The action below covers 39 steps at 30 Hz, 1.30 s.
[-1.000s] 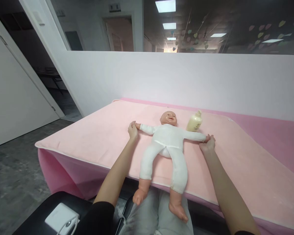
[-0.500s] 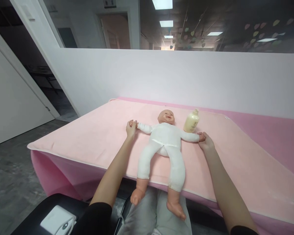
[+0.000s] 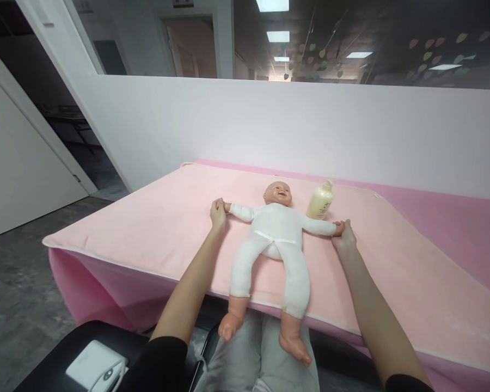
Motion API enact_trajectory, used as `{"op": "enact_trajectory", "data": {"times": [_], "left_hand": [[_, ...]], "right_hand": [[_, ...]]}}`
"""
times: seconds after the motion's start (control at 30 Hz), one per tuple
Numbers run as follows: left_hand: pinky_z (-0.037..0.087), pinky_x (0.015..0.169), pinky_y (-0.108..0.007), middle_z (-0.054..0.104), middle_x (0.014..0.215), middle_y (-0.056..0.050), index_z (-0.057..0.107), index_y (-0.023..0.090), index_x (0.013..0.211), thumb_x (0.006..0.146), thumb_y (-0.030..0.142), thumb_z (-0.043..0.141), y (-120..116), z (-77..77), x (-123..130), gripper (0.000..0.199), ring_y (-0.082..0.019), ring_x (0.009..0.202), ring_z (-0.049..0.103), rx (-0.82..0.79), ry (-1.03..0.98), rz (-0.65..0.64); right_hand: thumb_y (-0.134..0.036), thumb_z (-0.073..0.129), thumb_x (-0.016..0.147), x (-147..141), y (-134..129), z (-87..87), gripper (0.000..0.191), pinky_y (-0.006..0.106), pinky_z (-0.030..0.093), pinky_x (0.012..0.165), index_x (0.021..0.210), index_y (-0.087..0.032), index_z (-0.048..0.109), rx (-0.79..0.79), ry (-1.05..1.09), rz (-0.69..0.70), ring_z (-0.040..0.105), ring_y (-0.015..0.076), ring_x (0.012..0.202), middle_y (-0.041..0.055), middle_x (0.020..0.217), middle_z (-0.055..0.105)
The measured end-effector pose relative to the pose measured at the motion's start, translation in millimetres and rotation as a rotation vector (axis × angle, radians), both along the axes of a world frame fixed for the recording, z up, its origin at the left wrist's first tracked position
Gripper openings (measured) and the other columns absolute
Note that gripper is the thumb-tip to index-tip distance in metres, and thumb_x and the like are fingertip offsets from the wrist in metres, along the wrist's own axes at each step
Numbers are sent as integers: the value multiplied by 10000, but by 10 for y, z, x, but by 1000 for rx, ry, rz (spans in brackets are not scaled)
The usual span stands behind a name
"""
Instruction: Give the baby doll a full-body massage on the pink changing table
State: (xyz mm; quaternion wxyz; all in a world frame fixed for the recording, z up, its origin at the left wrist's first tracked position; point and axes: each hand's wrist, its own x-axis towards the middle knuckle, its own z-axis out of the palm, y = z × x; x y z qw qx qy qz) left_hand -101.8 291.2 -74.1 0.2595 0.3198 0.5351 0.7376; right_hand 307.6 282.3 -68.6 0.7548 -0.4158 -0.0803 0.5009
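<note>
A baby doll [image 3: 276, 223] with a white cloth body lies on its back on the pink blanket [image 3: 147, 218], head toward the wall, feet hanging over the near edge. Its arms are stretched out to both sides. My left hand [image 3: 218, 214] is closed round the doll's hand on the left. On the other side my right hand [image 3: 345, 238] grips the doll's other hand, thumb and fingers around it. A pale yellow bottle [image 3: 320, 201] with a pump top stands tilted in view beside the doll's right-side arm.
Behind the table rises a white wall [image 3: 269, 125] with a window above. A black chair [image 3: 93, 326] at the lower left carries a white device [image 3: 93, 365] with a cable. My legs in grey trousers [image 3: 240, 359] are beneath the doll's feet.
The doll's hand in my right hand has shifted slightly outward to the right. My left hand keeps its hold, its fingers folded a little more. The view has moved slightly.
</note>
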Motion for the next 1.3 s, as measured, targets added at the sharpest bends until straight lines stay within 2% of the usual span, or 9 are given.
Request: {"op": "enact_trajectory", "data": {"times": [0.13, 0.27, 0.37, 0.5, 0.63, 0.8, 0.93, 1.2, 1.3], "left_hand": [[489, 698, -250, 612, 999, -50, 605, 212, 1018, 851, 314, 443, 22, 22, 0, 254, -175, 914, 597, -29, -156, -66], [505, 655, -258, 627, 1011, -54, 557, 204, 1113, 845, 274, 411, 37, 57, -3, 313, -164, 831, 629, -22, -308, -133], [501, 670, -241, 635, 959, -55, 565, 191, 1064, 836, 279, 445, 52, 35, -16, 272, -152, 829, 623, -37, -259, -112], [501, 644, -246, 627, 825, -34, 582, 188, 934, 809, 336, 506, 60, -18, -17, 208, -149, 753, 614, -33, -156, -141], [504, 642, -261, 620, 780, -30, 588, 183, 894, 796, 338, 508, 51, -22, -1, 200, -156, 736, 614, -6, -146, -170], [502, 645, -273, 632, 803, -47, 609, 168, 878, 803, 282, 468, 36, 3, -2, 196, -163, 740, 616, -22, -118, -162], [506, 607, -271, 628, 831, -51, 611, 155, 884, 818, 278, 441, 4, 40, 12, 220, -145, 676, 611, -26, -137, -186], [501, 552, -257, 619, 779, -49, 621, 142, 846, 786, 326, 545, -76, 121, 39, 208, -133, 596, 609, -25, -173, -226], [507, 554, -262, 623, 778, -52, 629, 136, 853, 750, 350, 589, -92, 123, 37, 240, -136, 596, 614, -29, -158, -235]], "right_hand": [[-369, 314, 958, 26, 7, -22, 342, 215, 497, 542, 658, -208, 342, 5, 3, 51, 476, 73, 479, -72, 553, 432], [-287, 226, 964, 17, -30, 7, 355, 227, 494, 557, 644, -201, 354, 2, 36, 73, 489, 82, 499, -47, 564, 454], [-274, 224, 960, 5, -64, 35, 352, 223, 491, 569, 642, -200, 357, 11, 52, 88, 490, 79, 500, -46, 559, 453], [-334, 380, 930, 6, -76, 44, 319, 223, 491, 557, 641, -206, 340, 50, -9, 119, 481, 78, 482, -68, 539, 435], [-367, 486, 892, -4, -70, 55, 309, 225, 499, 535, 657, -210, 361, 41, -54, 136, 463, 75, 462, -87, 535, 442], [-300, 439, 926, -42, -79, 83, 267, 180, 507, 547, 679, -196, 425, -11, 17, 106, 491, 58, 491, -73, 551, 490], [-320, 443, 929, -48, -74, 80, 286, 177, 507, 548, 672, -196, 430, -9, -1, 103, 493, 56, 490, -72, 541, 481], [-329, 528, 888, -39, -65, 50, 278, 189, 501, 518, 676, -205, 399, -10, -12, 53, 460, 58, 446, -88, 515, 451], [-369, 502, 897, -31, -64, 58, 303, 200, 496, 496, 672, -210, 377, -6, 8, 54, 448, 64, 431, -90, 502, 434]]}}
